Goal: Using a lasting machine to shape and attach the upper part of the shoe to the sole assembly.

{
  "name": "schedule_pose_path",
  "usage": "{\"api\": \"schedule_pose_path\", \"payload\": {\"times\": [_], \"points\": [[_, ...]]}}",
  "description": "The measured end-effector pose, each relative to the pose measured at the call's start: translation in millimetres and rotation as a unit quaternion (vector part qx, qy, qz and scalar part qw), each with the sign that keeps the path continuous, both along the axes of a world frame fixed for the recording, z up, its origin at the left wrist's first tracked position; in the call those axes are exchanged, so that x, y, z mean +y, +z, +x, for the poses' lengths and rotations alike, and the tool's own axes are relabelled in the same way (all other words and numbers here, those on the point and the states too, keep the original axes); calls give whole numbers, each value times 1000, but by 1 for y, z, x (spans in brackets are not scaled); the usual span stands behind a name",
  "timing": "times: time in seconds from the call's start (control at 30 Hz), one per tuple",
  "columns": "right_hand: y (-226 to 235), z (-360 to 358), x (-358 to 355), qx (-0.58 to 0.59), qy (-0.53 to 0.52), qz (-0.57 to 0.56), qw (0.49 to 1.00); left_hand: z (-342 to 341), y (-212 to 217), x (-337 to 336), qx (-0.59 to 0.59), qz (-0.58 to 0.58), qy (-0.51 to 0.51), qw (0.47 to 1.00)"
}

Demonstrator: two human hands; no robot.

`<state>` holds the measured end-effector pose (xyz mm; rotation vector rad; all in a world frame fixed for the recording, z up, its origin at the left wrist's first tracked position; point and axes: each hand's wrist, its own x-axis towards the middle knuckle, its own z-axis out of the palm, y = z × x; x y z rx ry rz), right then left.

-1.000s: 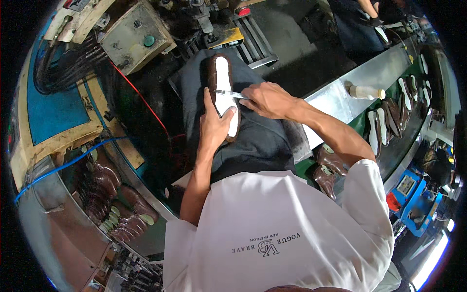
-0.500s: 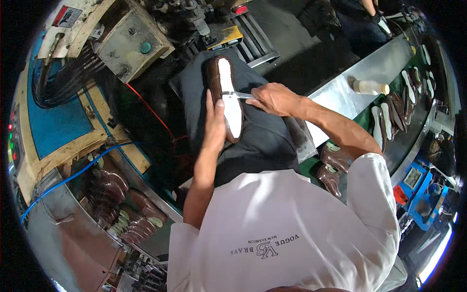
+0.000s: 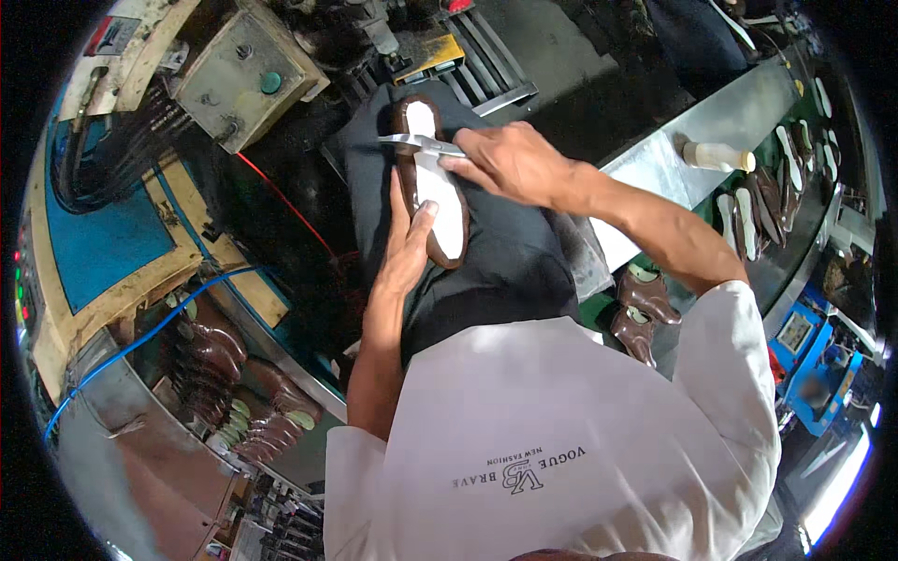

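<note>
Two grips: left hand [image 3: 404, 257] holding a white-soled brown leather shoe [image 3: 440, 201], right hand [image 3: 516, 166] clasping a slim silver metal tool [image 3: 424, 144] I'd keep level

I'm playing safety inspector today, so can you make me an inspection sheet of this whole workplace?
Surface: a lap in dark trousers lies under the brown shoe; a metal bench slopes off at right.
Job's things: the shoe, white sole facing up; a metal tool reaches across it, though I can't tell if they touch.
Clutter: a pale bottle on the bench; shiny shoes crowded at lower left.
Hands: left hand grips the shoe; right hand holds the tool in its fingers.
Cables: a blue cable and a red cord at left.
Surroundings: a grey box with a green button.
</note>
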<state>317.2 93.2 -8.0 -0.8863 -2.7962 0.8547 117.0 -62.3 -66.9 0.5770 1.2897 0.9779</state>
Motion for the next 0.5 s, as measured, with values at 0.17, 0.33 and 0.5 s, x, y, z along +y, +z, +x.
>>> {"api": "schedule_pose_path", "payload": {"times": [0.17,0.33,0.5], "points": [[-15,-1,-12,-37,23,-32,999,-5,-17,-3,56,53,-30,997],[4,-9,-33,153,-22,-55,986,-7,-9,1,17,57,-42,997],[-5,3,-28,-4,-8,-25,1000,-6,-16,7,-13,84,-3,996]]}}
